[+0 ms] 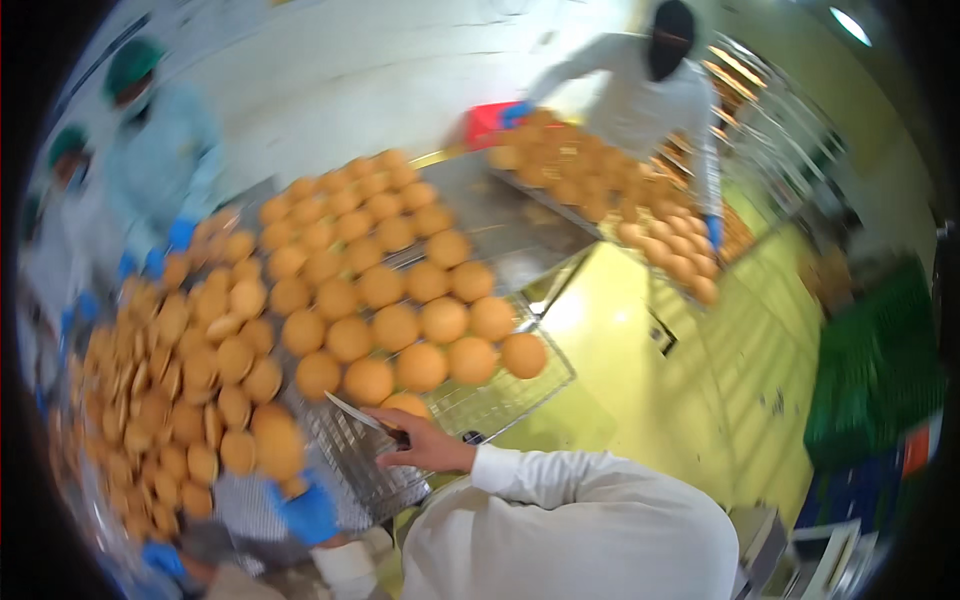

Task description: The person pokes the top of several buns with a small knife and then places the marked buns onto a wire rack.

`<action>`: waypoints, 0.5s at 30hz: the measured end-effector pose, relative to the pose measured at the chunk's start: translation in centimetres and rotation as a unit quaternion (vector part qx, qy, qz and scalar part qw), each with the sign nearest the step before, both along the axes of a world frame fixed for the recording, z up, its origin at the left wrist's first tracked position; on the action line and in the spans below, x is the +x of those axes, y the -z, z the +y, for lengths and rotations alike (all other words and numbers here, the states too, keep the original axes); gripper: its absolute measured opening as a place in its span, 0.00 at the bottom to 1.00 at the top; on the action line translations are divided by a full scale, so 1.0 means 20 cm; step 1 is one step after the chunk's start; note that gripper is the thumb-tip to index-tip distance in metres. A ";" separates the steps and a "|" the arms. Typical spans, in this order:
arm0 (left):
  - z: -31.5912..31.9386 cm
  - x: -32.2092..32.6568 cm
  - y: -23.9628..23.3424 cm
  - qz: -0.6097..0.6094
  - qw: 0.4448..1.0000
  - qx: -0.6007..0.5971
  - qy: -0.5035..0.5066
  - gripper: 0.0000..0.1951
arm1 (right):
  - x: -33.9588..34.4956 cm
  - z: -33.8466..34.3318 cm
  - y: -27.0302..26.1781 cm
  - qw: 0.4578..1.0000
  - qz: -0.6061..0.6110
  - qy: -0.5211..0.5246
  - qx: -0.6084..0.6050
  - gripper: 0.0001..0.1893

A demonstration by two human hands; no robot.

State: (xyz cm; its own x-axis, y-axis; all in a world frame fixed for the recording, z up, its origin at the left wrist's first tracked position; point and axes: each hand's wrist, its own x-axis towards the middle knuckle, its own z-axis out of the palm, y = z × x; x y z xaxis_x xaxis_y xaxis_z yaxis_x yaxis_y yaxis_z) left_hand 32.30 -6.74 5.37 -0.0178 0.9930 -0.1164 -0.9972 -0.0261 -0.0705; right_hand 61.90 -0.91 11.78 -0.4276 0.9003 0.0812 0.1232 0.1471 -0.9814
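Observation:
My bare right hand (431,444) is closed around the dark handle of a knife (352,411), whose blade points to the upper left over the edge of a wire rack. My left hand (306,508), in a blue glove, holds a round golden-brown bun (277,442), slightly blurred, at the lower right of a large heap of similar buns (172,390). Ahead of my right hand, rows of round buns (395,326) lie on the wire rack (517,401). One bun is partly hidden behind my right fingers.
Co-workers in green caps stand at the left; another gloved hand (161,559) is at the lower left. A masked co-worker at the upper right handles a bun-filled tray (547,199). A metal table (495,217), a rack trolley (795,127) and green crates (870,360) are around.

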 end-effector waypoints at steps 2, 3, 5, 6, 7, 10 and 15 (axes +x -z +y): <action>0.14 -0.50 0.02 0.144 0.981 0.078 -0.101 0.23 | 0.11 0.03 0.02 0.998 -0.010 0.047 -0.045 0.37; 0.27 -0.67 -0.03 0.180 0.965 0.117 -0.149 0.23 | 0.18 0.02 0.06 0.995 -0.010 0.093 -0.029 0.36; 0.42 -0.79 -0.21 0.256 0.926 0.095 -0.262 0.26 | 0.31 0.04 0.16 0.988 -0.005 0.152 0.000 0.33; 0.48 -1.04 -0.15 0.299 0.894 0.055 -0.328 0.28 | 0.34 0.03 0.17 0.981 0.005 0.180 0.071 0.28; 0.58 -0.98 -0.18 0.331 0.865 0.017 -0.377 0.29 | 0.42 0.01 0.23 0.976 -0.074 0.200 0.041 0.28; 0.56 -0.09 -0.11 0.637 0.742 -0.083 -0.195 0.30 | 0.61 -0.07 0.31 0.935 -0.253 0.249 0.007 0.29; 0.19 0.68 0.29 0.980 0.193 0.049 0.012 0.37 | 0.69 -0.17 0.29 0.912 -0.361 0.179 0.073 0.31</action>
